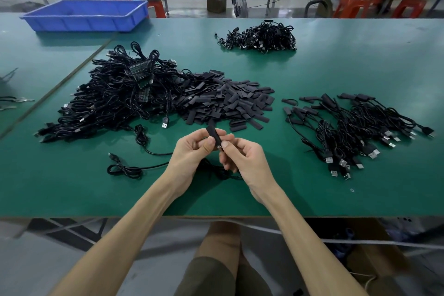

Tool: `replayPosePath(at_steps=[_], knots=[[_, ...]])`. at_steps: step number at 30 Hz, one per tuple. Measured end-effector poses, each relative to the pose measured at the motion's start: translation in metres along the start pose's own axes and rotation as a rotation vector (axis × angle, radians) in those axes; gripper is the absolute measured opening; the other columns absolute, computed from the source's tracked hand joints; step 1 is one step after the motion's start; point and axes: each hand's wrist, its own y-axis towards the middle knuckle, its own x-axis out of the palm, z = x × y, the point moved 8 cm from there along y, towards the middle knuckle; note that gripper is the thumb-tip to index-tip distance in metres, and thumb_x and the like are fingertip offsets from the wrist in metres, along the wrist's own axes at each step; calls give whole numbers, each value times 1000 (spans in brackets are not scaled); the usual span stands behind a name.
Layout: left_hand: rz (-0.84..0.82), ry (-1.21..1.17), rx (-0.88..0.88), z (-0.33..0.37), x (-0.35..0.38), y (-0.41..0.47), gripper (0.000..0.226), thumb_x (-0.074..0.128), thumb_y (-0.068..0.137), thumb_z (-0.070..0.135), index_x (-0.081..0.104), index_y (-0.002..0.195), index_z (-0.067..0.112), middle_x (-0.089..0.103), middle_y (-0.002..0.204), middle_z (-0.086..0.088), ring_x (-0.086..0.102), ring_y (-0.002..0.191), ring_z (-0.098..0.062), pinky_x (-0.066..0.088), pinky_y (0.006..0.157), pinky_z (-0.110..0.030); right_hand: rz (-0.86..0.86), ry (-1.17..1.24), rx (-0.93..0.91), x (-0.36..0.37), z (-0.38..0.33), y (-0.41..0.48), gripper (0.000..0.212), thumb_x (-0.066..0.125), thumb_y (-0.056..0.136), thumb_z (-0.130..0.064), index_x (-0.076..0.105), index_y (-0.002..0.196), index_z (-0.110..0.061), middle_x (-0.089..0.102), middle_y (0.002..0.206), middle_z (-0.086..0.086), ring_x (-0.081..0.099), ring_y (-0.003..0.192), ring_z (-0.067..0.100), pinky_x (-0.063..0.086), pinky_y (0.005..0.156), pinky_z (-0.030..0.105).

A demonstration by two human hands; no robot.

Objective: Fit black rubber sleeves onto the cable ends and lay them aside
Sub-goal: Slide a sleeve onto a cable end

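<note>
My left hand [193, 151] pinches a black rubber sleeve [212, 132] between thumb and fingers, above the green table. My right hand [242, 156] pinches the cable end [219, 147] at the sleeve's lower opening; its cable [216, 170] hangs down under both hands. A heap of loose black sleeves [230, 101] lies just beyond my hands. Left of it is a big tangle of black cables [115, 96]. On the right lie several cables with sleeves fitted [355, 125].
A smaller cable pile [262, 37] sits at the far middle of the green table [336, 194]. A blue plastic bin [84, 15] stands at the far left. Loose cables [129, 166] lie left of my hands. A person sits at a far bench.
</note>
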Motion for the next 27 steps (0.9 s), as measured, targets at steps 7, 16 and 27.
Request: replayPosePath(at_steps=[7, 16, 27], knots=[[51, -71, 4, 0, -4, 1, 26, 61, 100, 24, 67, 120, 9, 69, 126, -19, 67, 114, -37, 49, 104, -49, 15, 27, -18, 1, -1, 1, 21, 59, 106, -26, 75, 97, -17, 76, 77, 5, 60, 59, 10, 43, 52, 20], [89, -93, 0, 0, -5, 1, 33, 62, 100, 22, 62, 123, 0, 70, 124, -20, 67, 114, -41, 51, 104, -45, 35, -29, -35, -3, 3, 4, 17, 60, 104, -19, 73, 95, -12, 77, 79, 7, 63, 60, 11, 45, 53, 19], [60, 13, 30, 5, 1, 0, 26, 64, 97, 18, 66, 117, 1, 75, 115, -14, 72, 106, -29, 54, 92, -29, 57, -1, -7, -4, 5, 3, 22, 58, 106, -18, 72, 94, -6, 74, 71, 7, 61, 54, 12, 43, 50, 19]])
